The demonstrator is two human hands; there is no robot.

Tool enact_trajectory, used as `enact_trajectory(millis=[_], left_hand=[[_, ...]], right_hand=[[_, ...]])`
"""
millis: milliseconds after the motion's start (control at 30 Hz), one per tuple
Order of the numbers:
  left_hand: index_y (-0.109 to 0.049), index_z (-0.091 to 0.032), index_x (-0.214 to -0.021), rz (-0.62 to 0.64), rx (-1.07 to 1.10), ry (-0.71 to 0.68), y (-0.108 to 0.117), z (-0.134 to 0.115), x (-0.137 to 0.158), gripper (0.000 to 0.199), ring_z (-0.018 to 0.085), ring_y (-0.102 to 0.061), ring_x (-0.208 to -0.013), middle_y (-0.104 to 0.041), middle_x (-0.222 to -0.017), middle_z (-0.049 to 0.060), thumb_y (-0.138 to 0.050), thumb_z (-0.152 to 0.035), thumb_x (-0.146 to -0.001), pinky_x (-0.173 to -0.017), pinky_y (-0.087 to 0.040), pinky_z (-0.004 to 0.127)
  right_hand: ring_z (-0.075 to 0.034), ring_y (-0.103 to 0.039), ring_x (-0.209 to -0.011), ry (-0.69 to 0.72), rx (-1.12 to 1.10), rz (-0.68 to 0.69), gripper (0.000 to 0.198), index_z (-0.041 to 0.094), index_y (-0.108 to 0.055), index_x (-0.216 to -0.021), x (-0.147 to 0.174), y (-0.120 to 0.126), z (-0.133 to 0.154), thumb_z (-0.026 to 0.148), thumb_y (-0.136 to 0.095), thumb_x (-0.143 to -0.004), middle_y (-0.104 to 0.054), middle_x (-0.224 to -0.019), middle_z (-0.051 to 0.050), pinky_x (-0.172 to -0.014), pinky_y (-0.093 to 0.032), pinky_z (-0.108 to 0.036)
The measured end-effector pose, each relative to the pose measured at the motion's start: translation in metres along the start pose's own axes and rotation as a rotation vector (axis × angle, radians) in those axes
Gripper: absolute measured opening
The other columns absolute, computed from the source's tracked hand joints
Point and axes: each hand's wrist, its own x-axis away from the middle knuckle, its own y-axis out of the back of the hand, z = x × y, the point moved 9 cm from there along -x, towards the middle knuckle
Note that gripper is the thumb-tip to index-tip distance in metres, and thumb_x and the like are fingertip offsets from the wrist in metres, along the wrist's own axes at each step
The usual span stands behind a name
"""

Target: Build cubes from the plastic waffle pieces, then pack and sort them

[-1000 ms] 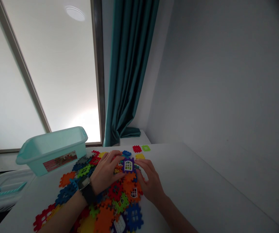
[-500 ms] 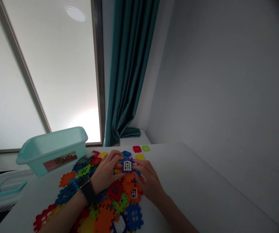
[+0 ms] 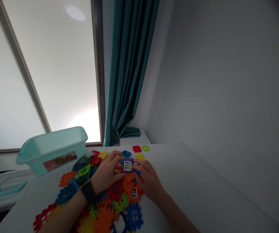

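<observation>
A purple interlocking plastic tile [image 3: 124, 167] with a white arched window is held between my two hands, above a spread of coloured tiles. My left hand [image 3: 108, 170], a dark watch on its wrist, grips the tile's left side with thumb and fingers. On the opposite side, the fingers and thumb of my right hand [image 3: 149, 180] pinch its right edge. Beneath them lie an orange tile [image 3: 127, 187] with a white window, a red tile [image 3: 115, 191] and a green piece [image 3: 122, 203]. My left hand and forearm cover part of the pile.
A mint-green plastic tub [image 3: 38, 163] stands at the back left, beside a clear lid [image 3: 5, 191] with a turquoise handle. Red [image 3: 136, 149] and light green [image 3: 145, 148] tiles lie near the white table's [image 3: 190, 194] far edge. A teal curtain [image 3: 129, 71] hangs behind.
</observation>
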Motion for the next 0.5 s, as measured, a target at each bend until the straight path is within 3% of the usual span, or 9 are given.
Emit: enact_trajectory(millis=[300,400,500], left_hand=[[-0.063,-0.025,-0.107,0.123,0.079,0.084,-0.005,-0.004,-0.002,0.027,0.025,-0.060,-0.105,-0.060,-0.114,0.005,-0.071,-0.036,-0.084,-0.093,-0.049,0.040],[-0.066,-0.025,-0.103,0.156,0.058,0.064,-0.007,-0.007,-0.002,0.016,0.023,-0.061,-0.103,-0.062,-0.110,0.003,-0.063,-0.036,-0.091,-0.092,-0.048,0.039],[-0.067,-0.025,-0.098,0.169,0.019,0.030,-0.008,-0.010,-0.002,0.013,0.023,-0.062,-0.101,-0.064,-0.106,0.002,-0.059,-0.034,-0.094,-0.091,-0.046,0.039]], right_hand=[[-0.022,-0.062,-0.114,-0.047,-0.149,-0.017,0.022,0.026,-0.063,-0.112,0.001,0.003,-0.006,0.015,-0.052,-0.096,-0.069,-0.120,-0.007,-0.099,-0.051,-0.041],[-0.021,-0.066,-0.104,-0.218,-0.268,0.013,0.014,0.024,-0.064,-0.102,0.002,-0.004,-0.015,0.021,-0.053,-0.096,-0.072,-0.104,-0.006,-0.093,-0.053,-0.037],[-0.021,-0.070,-0.087,-0.502,-0.393,0.036,0.013,0.022,-0.064,-0.093,0.011,-0.018,-0.035,0.031,-0.055,-0.095,-0.072,-0.089,-0.005,-0.080,-0.055,-0.032]])
